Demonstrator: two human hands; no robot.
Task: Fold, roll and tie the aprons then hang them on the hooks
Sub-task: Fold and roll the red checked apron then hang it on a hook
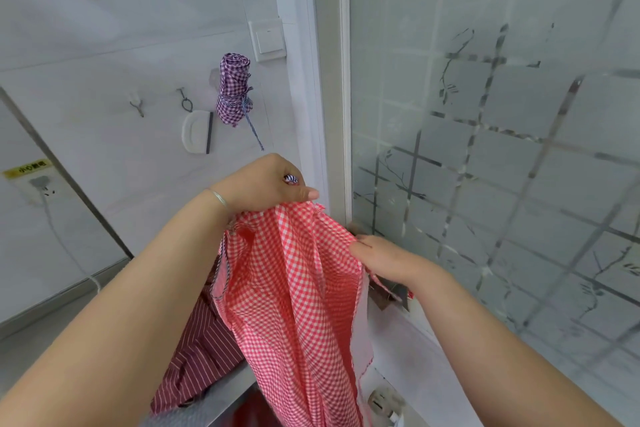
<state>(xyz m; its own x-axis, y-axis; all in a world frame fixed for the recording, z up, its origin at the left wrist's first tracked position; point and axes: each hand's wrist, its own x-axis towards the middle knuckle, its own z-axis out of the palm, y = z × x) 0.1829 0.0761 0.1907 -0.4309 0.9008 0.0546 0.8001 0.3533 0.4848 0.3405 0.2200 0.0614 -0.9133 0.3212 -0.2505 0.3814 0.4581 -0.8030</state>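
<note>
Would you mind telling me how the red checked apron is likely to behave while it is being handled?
The red checked apron hangs in loose folds from the left hand and right hand, so it is probably floppy and light. It would likely sag wherever unsupported.

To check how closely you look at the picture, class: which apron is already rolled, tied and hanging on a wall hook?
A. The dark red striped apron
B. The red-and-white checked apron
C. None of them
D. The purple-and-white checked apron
D: the purple-and-white checked cloth apron hangs on the wall as a tied roll, while both hands hold the red-and-white checked cloth apron unrolled and the dark red striped cloth apron lies loose below.
</note>
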